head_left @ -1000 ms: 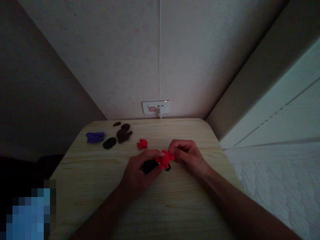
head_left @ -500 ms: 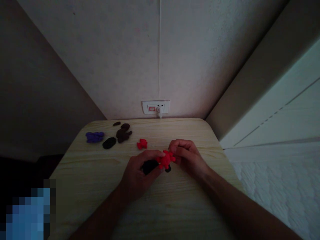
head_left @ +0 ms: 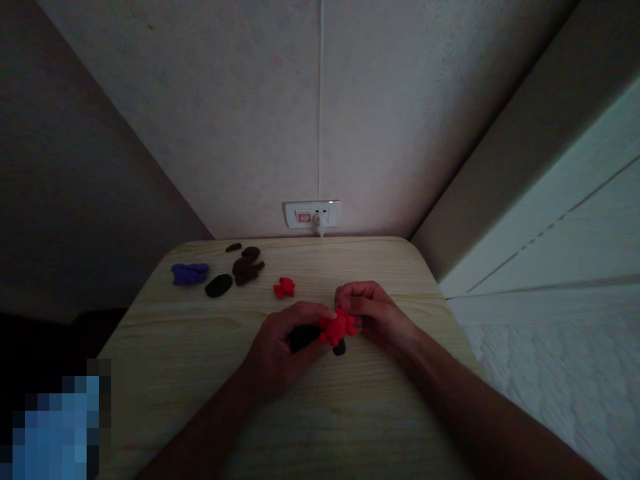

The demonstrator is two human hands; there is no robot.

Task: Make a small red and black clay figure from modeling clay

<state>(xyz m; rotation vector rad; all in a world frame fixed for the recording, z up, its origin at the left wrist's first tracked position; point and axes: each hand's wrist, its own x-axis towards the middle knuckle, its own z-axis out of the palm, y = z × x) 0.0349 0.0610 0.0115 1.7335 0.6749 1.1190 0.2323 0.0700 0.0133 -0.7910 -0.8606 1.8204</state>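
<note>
A small red figure [head_left: 336, 328] with stubby limbs, looking like modelling clay, is pinched between the thumb and forefinger of my left hand [head_left: 280, 350]. My right hand [head_left: 373, 310] is closed, its fingertips on the figure's right upper edge. Under the figure and my left hand lies a black piece [head_left: 303, 338], partly hidden; I cannot tell whether the hand touches it. Just beyond my left hand, a smaller red clay piece [head_left: 285, 288] rests on the wooden table [head_left: 320, 427].
At the table's far left are a purple clay lump [head_left: 190, 274], a flat black oval [head_left: 219, 286] and several dark brown pieces [head_left: 247, 271]. A wall socket [head_left: 312, 214] with a white plug is behind the table. White quilted fabric [head_left: 560, 373] lies to the right.
The red figure and both hands have shifted slightly toward me, the figure also a little to the right. More of the black piece shows below it. Pieces on the table have not moved.
</note>
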